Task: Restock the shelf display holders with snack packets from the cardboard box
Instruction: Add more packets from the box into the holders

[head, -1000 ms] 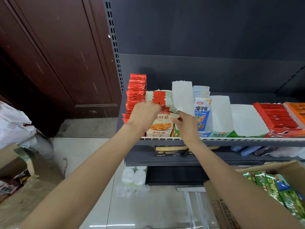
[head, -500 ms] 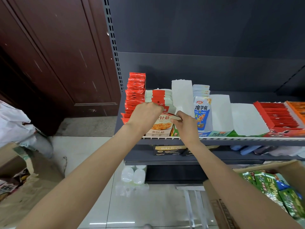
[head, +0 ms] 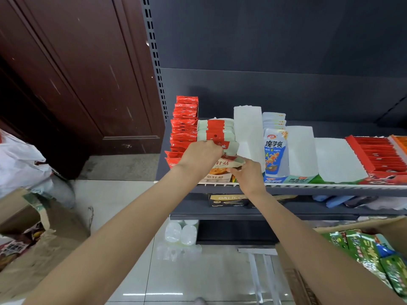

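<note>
Both hands worked at the second holder from the left on the shelf (head: 286,187). The left hand (head: 201,156) lay over the top of the pale green packets (head: 217,134), fingers curled down over their front edge, apparently pressing the row back. The right hand (head: 247,175), at about 4 o'clock from the left, pinched the lower right corner of a front packet (head: 229,161), which sat tilted and bowed rather than upright in its slot.

The box (head: 293,274) stood at 5 o'clock from the hands, well apart, with green packs (head: 374,258) showing inside.

The risk I judged here was a jam: the holder looked nearly full, so forcing the tilted packet in could crease it or leave it riding on top of the row. If the left hand eased off early, the packed row could spring forward and push packets over the shelf's front lip to the floor. The red packets (head: 184,128), just beside at 9 o'clock, stood tall and loose enough that a nudge from the left wrist might topple them.
</note>
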